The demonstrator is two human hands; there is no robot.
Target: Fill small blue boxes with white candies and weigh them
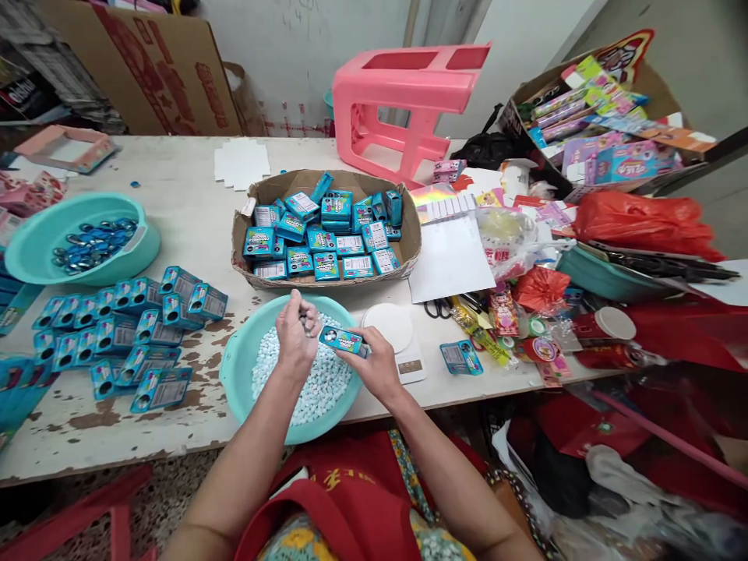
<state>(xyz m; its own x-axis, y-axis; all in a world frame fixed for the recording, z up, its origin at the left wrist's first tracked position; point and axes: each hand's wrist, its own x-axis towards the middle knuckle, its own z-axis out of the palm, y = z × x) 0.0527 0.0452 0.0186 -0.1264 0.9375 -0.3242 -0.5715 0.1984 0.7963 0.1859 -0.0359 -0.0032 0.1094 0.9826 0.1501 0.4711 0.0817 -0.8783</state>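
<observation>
My right hand [379, 360] grips a small blue candy box [340, 340], tilted so its top window faces up with pale pieces showing in it. Close beside the box's left end, my left hand [297, 331] is curled, its fingers dusted white, around a few small candies that are mostly hidden. Both hands are above a turquoise basin [234, 366] holding many small pale blue and white candies [309, 393]. Behind the basin stands a cardboard box [327, 279] full of similar blue candy boxes [320, 238].
Rows of blue boxes [125, 327] stand at left, below a basin [29, 249] of shiny blue pieces. A white scale [412, 366], scissors [438, 307] and a single blue box [461, 358] lie right. Behind are a pink stool [403, 86] and a packed carton [584, 187].
</observation>
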